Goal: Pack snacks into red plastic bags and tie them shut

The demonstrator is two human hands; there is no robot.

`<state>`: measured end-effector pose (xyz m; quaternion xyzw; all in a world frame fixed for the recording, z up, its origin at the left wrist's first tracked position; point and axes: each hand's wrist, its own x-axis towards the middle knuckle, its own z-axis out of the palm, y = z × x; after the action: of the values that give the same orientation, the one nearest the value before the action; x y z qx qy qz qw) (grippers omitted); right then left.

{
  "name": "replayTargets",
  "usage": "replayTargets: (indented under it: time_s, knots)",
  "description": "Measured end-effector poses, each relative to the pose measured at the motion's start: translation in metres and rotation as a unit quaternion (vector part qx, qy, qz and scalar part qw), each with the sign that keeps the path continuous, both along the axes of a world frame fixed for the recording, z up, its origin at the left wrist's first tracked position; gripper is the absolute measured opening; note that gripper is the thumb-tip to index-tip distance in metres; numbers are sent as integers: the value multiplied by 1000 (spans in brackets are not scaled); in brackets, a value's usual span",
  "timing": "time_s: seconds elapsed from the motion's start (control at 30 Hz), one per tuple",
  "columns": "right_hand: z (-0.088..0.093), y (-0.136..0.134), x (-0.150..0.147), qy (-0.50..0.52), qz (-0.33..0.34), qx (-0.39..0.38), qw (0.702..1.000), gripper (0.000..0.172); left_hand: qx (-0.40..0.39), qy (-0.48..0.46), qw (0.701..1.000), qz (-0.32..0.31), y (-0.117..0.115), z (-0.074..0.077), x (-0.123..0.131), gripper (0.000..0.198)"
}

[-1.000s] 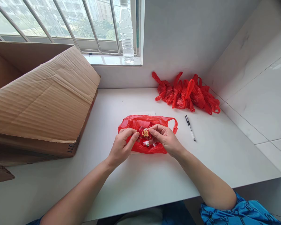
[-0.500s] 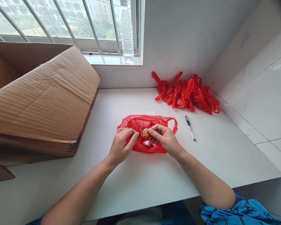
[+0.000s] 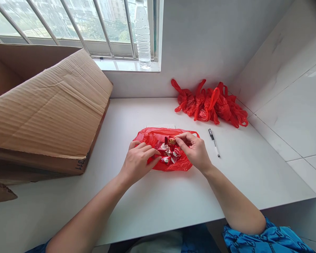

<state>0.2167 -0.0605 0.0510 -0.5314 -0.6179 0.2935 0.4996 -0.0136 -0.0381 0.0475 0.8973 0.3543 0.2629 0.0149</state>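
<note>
The right hand (image 3: 192,149) pinches a small red sweet packet with a round gold emblem (image 3: 171,141) between thumb and forefinger, above a flattened translucent red plastic bag (image 3: 183,163) of white-and-red wrapped sweets (image 3: 166,154). The left hand (image 3: 138,163) lies loosely open, fingers touching the sweets. The bag sits on a white table (image 3: 158,211), with open room toward its front edge. A brown corrugated cardboard box (image 3: 42,112) stands left, a slim black-and-silver pen (image 3: 214,142) lies just right, and bunched red plastic bags (image 3: 208,105) lie behind.
</note>
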Motion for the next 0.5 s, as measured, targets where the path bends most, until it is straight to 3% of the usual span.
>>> replayTargets:
  time_s: [0.23,0.5]
  knots:
    - [-4,0,-2,-61,52,-52,995,33,-34,71,996,-30,-6,-10,6,23]
    - [-1,-1,0,-88,60,-17,994,23,-51,80,995,-30,-7,-13,8,12]
